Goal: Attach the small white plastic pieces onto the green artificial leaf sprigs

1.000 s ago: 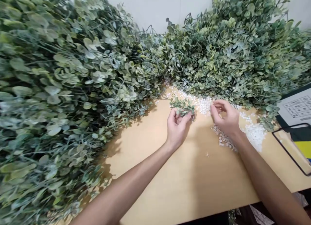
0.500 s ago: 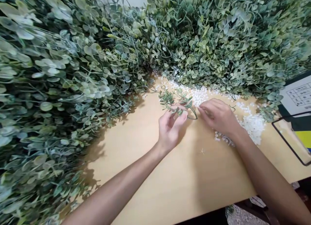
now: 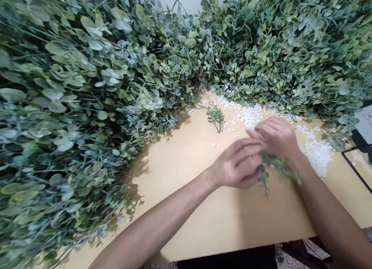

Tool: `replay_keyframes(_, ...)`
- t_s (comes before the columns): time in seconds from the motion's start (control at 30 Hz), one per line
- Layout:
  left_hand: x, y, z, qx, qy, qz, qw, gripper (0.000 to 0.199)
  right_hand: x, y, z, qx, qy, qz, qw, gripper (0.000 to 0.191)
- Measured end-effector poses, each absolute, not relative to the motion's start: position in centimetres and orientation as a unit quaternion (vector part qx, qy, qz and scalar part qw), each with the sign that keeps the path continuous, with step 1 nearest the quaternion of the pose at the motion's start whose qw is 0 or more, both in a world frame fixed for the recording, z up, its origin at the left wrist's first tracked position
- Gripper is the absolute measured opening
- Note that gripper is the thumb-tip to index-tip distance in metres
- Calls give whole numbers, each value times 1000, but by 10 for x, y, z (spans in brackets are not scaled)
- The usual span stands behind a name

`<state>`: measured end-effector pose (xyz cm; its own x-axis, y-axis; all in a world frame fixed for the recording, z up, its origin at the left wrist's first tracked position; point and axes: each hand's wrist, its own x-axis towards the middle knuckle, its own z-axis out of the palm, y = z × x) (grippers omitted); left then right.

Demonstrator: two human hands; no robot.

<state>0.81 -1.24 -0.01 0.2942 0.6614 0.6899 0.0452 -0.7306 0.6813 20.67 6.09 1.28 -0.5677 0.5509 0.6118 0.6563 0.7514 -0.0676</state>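
Note:
My left hand (image 3: pixel 241 163) is closed round an artificial leafy sprig (image 3: pixel 277 166), whose green leaves stick out to the right under my right wrist and are smeared by motion. Its fingertips meet those of my right hand (image 3: pixel 276 135), which is pinched shut at the sprig's stem end. What lies between the right fingertips is hidden. Beyond my hands a second small sprig (image 3: pixel 215 114) rests on the wooden table (image 3: pixel 186 176), stem toward me. Small white plastic pieces (image 3: pixel 252 114) are scattered just behind my right hand.
Thick heaps of artificial foliage (image 3: pixel 110 75) line the left side and back of the table. A larger pile of white pieces (image 3: pixel 318 154) lies right of my right forearm. At the right edge are a black-rimmed item (image 3: pixel 356 166) and a printed sheet (image 3: pixel 364 118).
Both hands have come together. The left moved right and turned, so its sprig's leaves now point right. Another sprig now shows lying on the table. The view shifted slightly right-to-left.

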Motion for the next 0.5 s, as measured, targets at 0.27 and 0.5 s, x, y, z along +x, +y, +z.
replay_keyframes(0.27,57,-35,-7,912,-141,362,132,12,186,55,37,-325,-853,25,408,11)
replay_keyframes(0.5,72,-61,-12,871,-215,439,-50,26,66,-8,80,5,-973,191,130,16)
